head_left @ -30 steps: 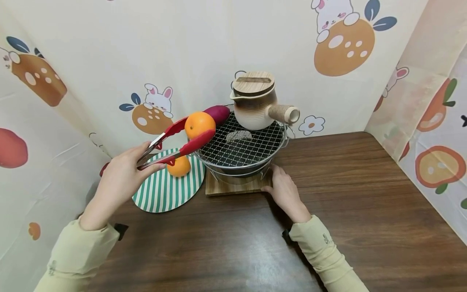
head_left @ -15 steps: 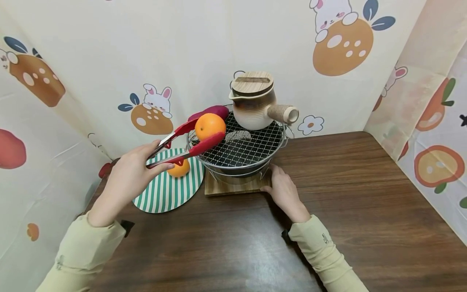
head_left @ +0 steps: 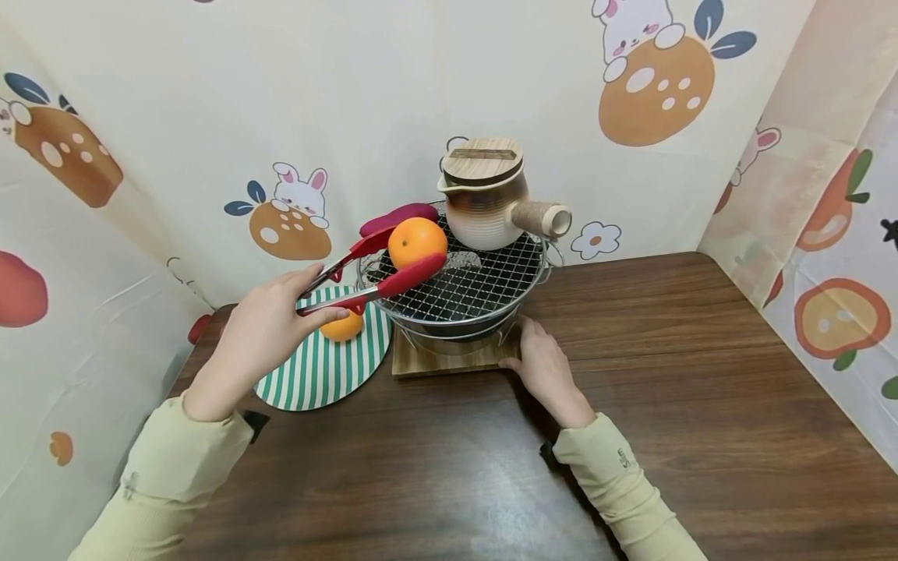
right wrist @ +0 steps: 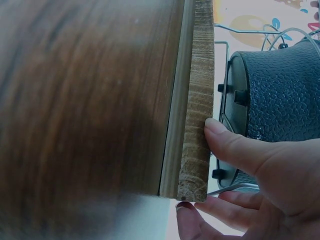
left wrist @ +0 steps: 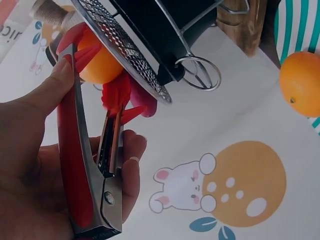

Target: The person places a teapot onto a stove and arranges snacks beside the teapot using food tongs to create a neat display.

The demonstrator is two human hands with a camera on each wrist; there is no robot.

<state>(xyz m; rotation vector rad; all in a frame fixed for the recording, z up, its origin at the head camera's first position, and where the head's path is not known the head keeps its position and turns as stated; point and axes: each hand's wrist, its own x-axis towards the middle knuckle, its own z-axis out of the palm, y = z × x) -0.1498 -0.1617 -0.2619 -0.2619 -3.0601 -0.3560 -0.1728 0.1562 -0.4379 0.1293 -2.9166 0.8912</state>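
Our left hand (head_left: 270, 323) grips the tongs (head_left: 410, 276), whose red ends are clamped on an orange (head_left: 415, 242) above the 10 o'clock part of the grill net (head_left: 491, 284); whether it touches the net, we cannot tell. Our right hand (head_left: 546, 370) pinches the wooden board (head_left: 449, 365) at its 4 o'clock corner. We judge that the step in hand is the placing of this orange. Next we probably need to lower it toward the bare net at its 4 o'clock, clear of the purple vegetable (head_left: 398, 216) at 11 and the pot (head_left: 484, 214) at 2 o'clock, and to open the tongs slowly, so that it does not roll
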